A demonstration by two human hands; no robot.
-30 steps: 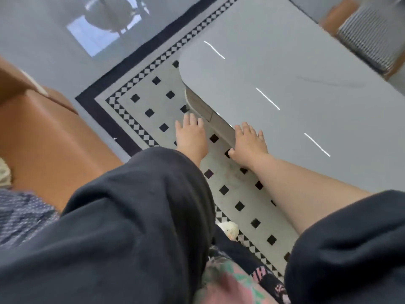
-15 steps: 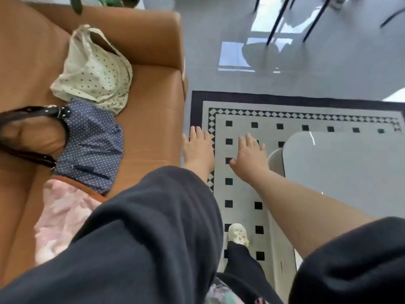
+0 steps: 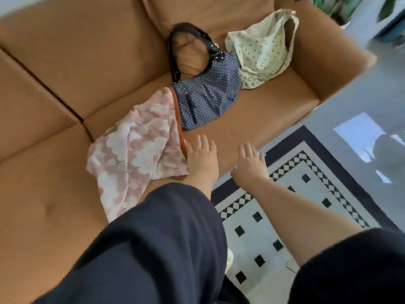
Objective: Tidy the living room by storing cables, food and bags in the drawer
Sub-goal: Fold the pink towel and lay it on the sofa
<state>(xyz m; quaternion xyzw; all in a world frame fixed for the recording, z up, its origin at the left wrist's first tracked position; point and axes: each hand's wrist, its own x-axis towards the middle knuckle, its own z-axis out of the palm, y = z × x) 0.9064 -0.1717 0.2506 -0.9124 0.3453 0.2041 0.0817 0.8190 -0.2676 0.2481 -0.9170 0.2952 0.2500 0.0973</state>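
Navy sleeve down to the wrist on the left arm, the right forearm bare. Left hand (image 3: 201,159) flat, fingers straight and slightly spread, nothing in it. Right hand (image 3: 251,165) the same: spread, empty. Neither grips anything.

Change over the last second: both hands are at the edge of a grey table a second ago; that table is now out of frame. View swings left, and the tan leather sofa (image 3: 65,73) now fills it. Hand posture is unchanged throughout.

Left hand sits at the seat's front edge, right against the brown trim of the pink cloud-print bag (image 3: 135,154); contact cannot be told. Right hand is over the seat edge and the checkered rug (image 3: 263,218).

Behind the pink bag and overlapping it lies the navy polka-dot handbag (image 3: 206,102), dark handles looped toward the backrest. Touching that one, by the armrest, lies the cream dotted tote (image 3: 260,51). All three lie slumped on the seat cushion.

Judgement: attention is turning from the table to the bags. None is stored yet, and the pink bag is the nearest pick. No drawer shows in this frame.
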